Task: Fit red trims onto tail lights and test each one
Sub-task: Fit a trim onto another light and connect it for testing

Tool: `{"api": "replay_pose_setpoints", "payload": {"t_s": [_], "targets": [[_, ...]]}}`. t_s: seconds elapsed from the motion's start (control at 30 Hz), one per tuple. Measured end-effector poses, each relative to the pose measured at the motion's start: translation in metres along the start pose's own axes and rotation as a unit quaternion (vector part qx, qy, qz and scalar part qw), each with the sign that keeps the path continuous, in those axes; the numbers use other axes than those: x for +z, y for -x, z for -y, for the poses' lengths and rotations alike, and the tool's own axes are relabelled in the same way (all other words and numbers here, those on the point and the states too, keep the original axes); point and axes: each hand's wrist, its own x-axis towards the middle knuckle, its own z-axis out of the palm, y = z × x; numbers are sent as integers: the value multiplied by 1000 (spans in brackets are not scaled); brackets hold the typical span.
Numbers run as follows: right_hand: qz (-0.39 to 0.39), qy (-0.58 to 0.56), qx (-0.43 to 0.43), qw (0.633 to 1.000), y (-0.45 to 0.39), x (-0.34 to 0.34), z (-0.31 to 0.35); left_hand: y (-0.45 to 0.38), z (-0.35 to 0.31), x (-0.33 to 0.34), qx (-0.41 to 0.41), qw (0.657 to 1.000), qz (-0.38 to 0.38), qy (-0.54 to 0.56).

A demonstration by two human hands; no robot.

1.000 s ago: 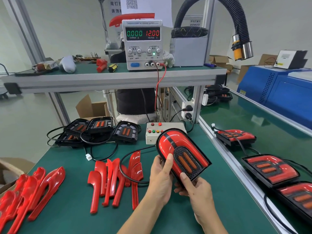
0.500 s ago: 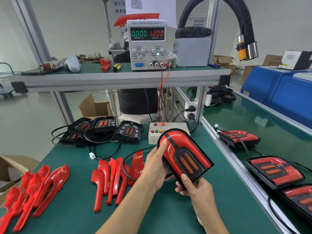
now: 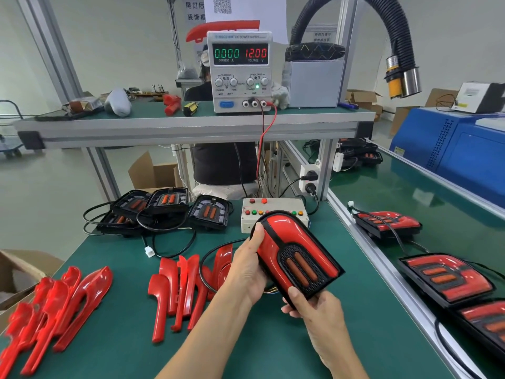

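At the far left of the green bench (image 3: 123,337), a loose pile of red trims (image 3: 52,305) is lying beside a cardboard box (image 3: 24,266). A second group of red trims (image 3: 180,291) is resting further in, laid roughly side by side. Behind them, bare black tail lights (image 3: 164,206) with coiled cables are sitting in a cluster near the bench's back edge.

The left hand (image 3: 246,269) is gripping the left side of the held tail light (image 3: 295,255), thumb lying along its upper red edge and fingers curled behind it. Compared with a second ago, this hand is sitting higher on the lamp: then its thumb lay across the lower part of the red face, now it is reaching up near the rounded top. The lamp, already wearing its red trim, is being held above the bench, in front of the button box (image 3: 273,214), and is tilted much as before.

The right hand (image 3: 314,313) is pinching the lamp's lower corner, thumb on the black grille and fingers wrapped underneath, as it was earlier.

The power supply (image 3: 239,72) on the shelf is still reading 0.000 and 12.00. To the right, finished tail lights (image 3: 442,277) are lying on the neighbouring green surface.
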Motion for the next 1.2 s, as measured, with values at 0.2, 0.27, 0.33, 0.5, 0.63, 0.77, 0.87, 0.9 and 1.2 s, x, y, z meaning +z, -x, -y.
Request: {"api": "replay_pose_setpoints", "payload": {"t_s": [0.2, 0.27, 0.33, 0.5, 0.63, 0.77, 0.87, 0.9, 1.2], "targets": [[-1, 27, 1, 1000, 3, 2, 3, -4, 3, -10, 42, 998, -5, -38], [-4, 35, 2, 999, 3, 2, 3, -6, 4, -11, 46, 998, -6, -37], [-10, 39, 5, 999, 3, 1, 3, -7, 4, -12, 44, 998, 6, -41], [-16, 47, 17, 999, 0, 0, 1, -5, -1, -15, -6, 998, 58, -13], [-6, 57, 22, 998, 1, 0, 0, -3, -3, -16, -12, 998, 63, -17], [-9, 59, 20, 998, 3, 0, 3, -1, 0, -18, 22, 996, 68, -48], [-16, 59, 23, 998, 3, 0, 2, -2, 3, -19, 36, 996, 65, -57], [-16, 59, 24, 998, 2, 0, 2, -2, 3, -19, 39, 995, 66, -61], [-20, 43, 29, 998, 3, 0, 2, -5, 6, -15, 96, 986, 58, -124]]}}
